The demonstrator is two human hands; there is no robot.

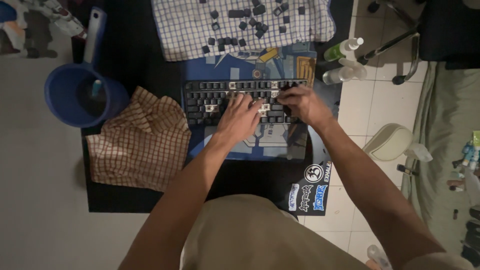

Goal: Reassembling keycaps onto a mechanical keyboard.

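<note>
Both hands (240,117) (302,102) on keyboard (205,100) (keycaps (245,22) well apart).

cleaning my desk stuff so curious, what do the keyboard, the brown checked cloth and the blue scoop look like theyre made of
Keyboard: likely hard plastic, matt black caps; bare pale switch spots where caps are off.
Brown checked cloth: woven fabric, probably cotton; it lies soft and rumpled, with folds.
Blue scoop: seemingly moulded plastic, smooth, faint sheen on the rim.
Both the left hand and right hand rest on the keys.
</note>
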